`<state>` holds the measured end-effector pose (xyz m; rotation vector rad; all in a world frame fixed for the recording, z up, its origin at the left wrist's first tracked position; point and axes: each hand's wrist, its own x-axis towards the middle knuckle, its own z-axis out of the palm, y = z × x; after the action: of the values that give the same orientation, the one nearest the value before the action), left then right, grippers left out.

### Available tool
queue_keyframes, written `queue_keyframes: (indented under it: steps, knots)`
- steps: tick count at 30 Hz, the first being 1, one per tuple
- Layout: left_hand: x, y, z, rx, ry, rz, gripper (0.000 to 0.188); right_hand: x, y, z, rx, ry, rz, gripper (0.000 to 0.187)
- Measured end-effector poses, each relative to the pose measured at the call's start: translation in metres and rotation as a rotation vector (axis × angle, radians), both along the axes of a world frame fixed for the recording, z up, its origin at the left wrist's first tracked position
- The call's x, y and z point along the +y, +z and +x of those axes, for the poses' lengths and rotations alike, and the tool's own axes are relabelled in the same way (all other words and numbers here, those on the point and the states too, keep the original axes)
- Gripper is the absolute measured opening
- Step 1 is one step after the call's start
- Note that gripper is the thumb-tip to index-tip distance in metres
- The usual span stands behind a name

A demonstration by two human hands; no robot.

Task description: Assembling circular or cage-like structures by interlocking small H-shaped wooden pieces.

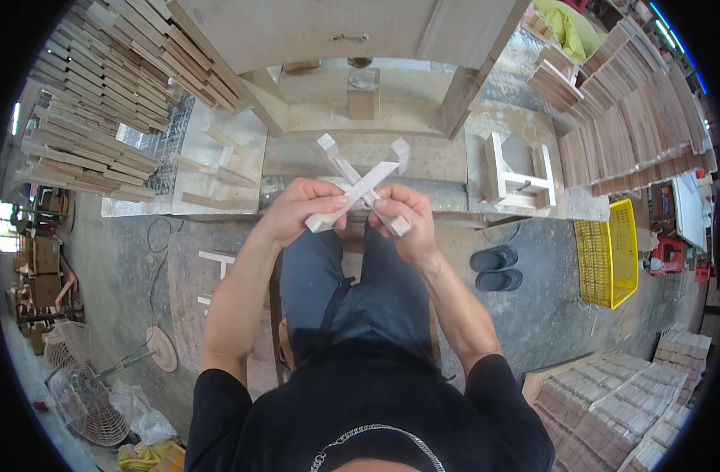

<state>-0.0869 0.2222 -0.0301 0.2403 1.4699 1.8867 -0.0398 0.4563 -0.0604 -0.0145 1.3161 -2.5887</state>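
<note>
Between my two hands is a pale wooden X-shaped frame (365,187), its two bars crossing in the middle and short blocks at the ends. My left hand (303,211) grips the near left bar end, thumb on top. The right hand (407,218) has its fingers closed round the near right bar end. Both far ends stick out freely over the bench edge. Part of the crossing and the undersides of the bars are hidden by my fingers.
Ahead stands a wooden workbench frame (360,110) with a block inside. Wooden frame pieces lie left (218,167) and right (521,175). Stacked wood strips (100,71) rise at both sides. On the floor are dark slippers (497,267), a yellow crate (607,256) and a fan (88,385).
</note>
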Motion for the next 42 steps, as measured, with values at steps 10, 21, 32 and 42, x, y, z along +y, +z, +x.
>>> queue_keyframes:
  steps: [10, 21, 32, 42]
  knots:
    - [0.017, -0.013, -0.046, 0.585, 0.511, -0.122, 0.037, -0.008, 0.010, -0.104, -0.102, -0.139, 0.039, 0.019]
    - [0.039, -0.009, -0.124, 0.851, 0.622, -0.466, 0.028, 0.001, -0.001, -0.176, 0.081, -0.477, 0.610, 0.053]
    - [0.034, -0.010, -0.131, 0.976, 0.559, -0.672, 0.029, 0.041, 0.001, 0.009, 0.352, -0.614, 1.088, 0.036]
    - [0.031, -0.020, -0.161, 1.157, 0.516, -0.824, 0.032, 0.173, -0.040, 0.253, -0.233, -0.873, 1.251, 0.041]
